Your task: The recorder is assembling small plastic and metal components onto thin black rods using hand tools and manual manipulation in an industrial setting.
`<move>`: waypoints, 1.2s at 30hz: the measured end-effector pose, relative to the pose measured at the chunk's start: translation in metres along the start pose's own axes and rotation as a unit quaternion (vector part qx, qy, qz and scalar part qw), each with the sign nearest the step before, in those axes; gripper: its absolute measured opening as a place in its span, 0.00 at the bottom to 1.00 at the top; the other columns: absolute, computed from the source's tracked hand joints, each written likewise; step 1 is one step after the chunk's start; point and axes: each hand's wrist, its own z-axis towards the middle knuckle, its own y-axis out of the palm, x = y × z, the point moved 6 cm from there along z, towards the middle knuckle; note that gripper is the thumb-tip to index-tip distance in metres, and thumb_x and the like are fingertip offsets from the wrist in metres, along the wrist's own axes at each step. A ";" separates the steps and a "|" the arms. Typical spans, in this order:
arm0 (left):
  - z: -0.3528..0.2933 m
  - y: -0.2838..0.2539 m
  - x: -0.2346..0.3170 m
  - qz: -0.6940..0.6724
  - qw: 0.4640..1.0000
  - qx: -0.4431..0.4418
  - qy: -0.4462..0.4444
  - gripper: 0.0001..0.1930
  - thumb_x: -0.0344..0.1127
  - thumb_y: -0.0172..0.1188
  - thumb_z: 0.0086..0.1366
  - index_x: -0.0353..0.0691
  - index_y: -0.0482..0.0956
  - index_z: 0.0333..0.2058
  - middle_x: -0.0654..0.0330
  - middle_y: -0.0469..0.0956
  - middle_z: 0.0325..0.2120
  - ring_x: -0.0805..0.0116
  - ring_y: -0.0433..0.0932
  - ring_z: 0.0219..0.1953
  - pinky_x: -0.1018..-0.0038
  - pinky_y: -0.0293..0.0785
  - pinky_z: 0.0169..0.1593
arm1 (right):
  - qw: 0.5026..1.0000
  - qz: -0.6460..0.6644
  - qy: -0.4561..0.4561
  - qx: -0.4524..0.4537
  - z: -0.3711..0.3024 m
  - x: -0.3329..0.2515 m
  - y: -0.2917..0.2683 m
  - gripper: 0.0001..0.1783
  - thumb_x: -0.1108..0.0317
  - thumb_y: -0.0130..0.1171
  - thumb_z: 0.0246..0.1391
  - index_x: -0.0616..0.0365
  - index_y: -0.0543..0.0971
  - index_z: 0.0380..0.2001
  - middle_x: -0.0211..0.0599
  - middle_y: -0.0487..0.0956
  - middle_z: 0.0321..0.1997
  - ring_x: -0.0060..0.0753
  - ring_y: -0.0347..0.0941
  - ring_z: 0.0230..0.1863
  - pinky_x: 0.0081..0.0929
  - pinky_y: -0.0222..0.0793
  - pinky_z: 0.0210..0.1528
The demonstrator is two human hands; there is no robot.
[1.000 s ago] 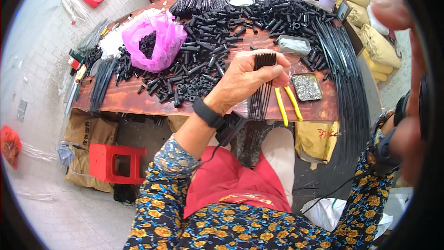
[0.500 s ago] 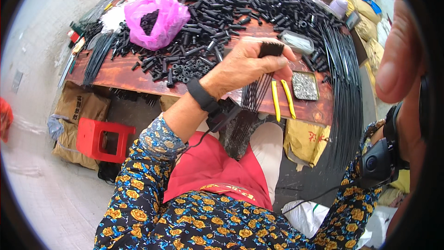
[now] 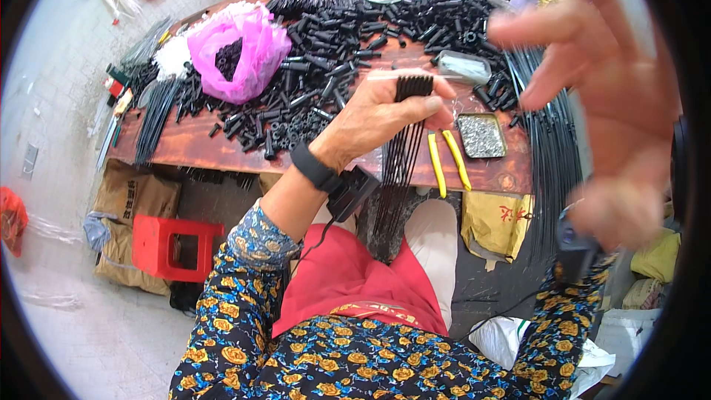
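Observation:
Over the table's front edge my left hand is closed around a row of thin black rods. Their dark thicker ends show side by side above my thumb, and the shafts hang toward my lap. A fine pale strand crosses the top of these ends. My right hand is raised at the right, close to the camera and partly blurred. Its fingers are spread, and I see nothing held in them. Yellow-handled pliers and a square tin of small silvery pieces lie beside my left hand.
Black tubular parts are heaped across the wooden table. A pink plastic bag stands at left, and a clear box lies beyond the tin. Long black rods overhang the right edge. A red stool stands at lower left.
My right hand has swung left and into fuller view, its fingers spreading. My left hand still grips the rods, slightly further left in the picture. The whole view has shifted a little.

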 end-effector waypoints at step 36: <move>-0.049 -0.028 -0.116 0.161 0.980 0.112 0.031 0.17 0.30 0.58 0.64 0.40 0.77 0.52 0.51 0.73 0.54 0.52 0.67 0.61 0.64 0.61 0.64 | 0.972 -0.041 -0.084 -0.217 0.005 0.125 0.117 0.12 0.66 0.63 0.52 0.62 0.79 0.36 0.49 0.80 0.32 0.50 0.78 0.37 0.40 0.71 0.40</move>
